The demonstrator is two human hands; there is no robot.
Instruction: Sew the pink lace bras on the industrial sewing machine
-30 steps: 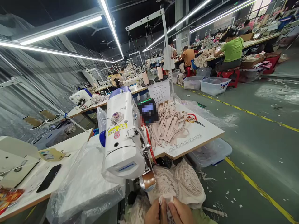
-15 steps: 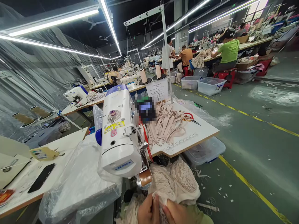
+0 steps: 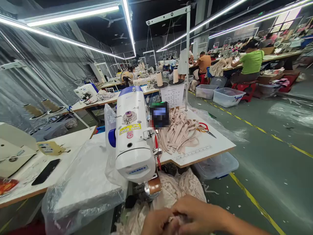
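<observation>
At the bottom of the head view, my left hand (image 3: 156, 222) and my right hand (image 3: 195, 212) meet, both closed. Pinched between them is a bunched piece of a beige lace garment (image 3: 193, 184) with two rounded cup-like parts. My right hand crosses above the fabric, slightly blurred, and hides much of what the fingers grip. Just beyond my hands is the front end of a white sewing machine (image 3: 134, 158), with a brown roller-like part (image 3: 154, 185) beside the lace. More pale lace (image 3: 133, 217) hangs to the left of my left hand.
Beige fabric strips (image 3: 178, 133) lie heaped on the white tabletop (image 3: 207, 153), near red-handled scissors (image 3: 206, 129). Left stand a plastic-covered table (image 3: 80, 182) and a black phone (image 3: 46, 172). A clear plastic bin (image 3: 217, 164) sits under the table. Co-workers sit at the back right.
My right hand has risen and swung over the fabric, its forearm now reaching in from the lower right. My left hand stays low beside it. The camera view has shifted slightly.
</observation>
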